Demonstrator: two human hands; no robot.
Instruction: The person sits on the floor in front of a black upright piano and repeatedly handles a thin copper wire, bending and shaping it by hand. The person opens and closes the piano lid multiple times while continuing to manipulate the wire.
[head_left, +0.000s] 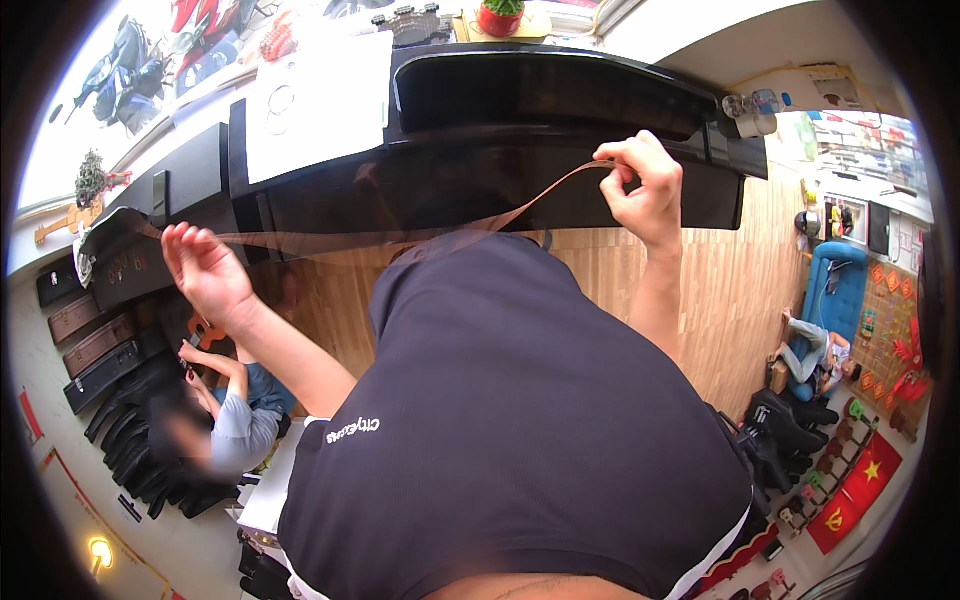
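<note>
A sheer brown ribbon [545,191] is drawn out between my two hands, in front of a glossy black piano [560,90]. One end is pinched by my right hand [648,185], raised at the piano's right part with thumb and finger closed. My left hand [212,275], lower and far to the left, grips the ribbon between closed fingertips. The ribbon's middle sags in a loose curve close to my dark shirt [520,400]. A large white sheet [320,108] lies on the left part of the black top.
A seated person [225,420] with a small guitar is at the left, near black instrument cases [105,370]. Plastic bottles [765,102] stand at the piano's right end. A potted plant [500,16] is behind. Someone sits on a blue sofa [835,285] far right.
</note>
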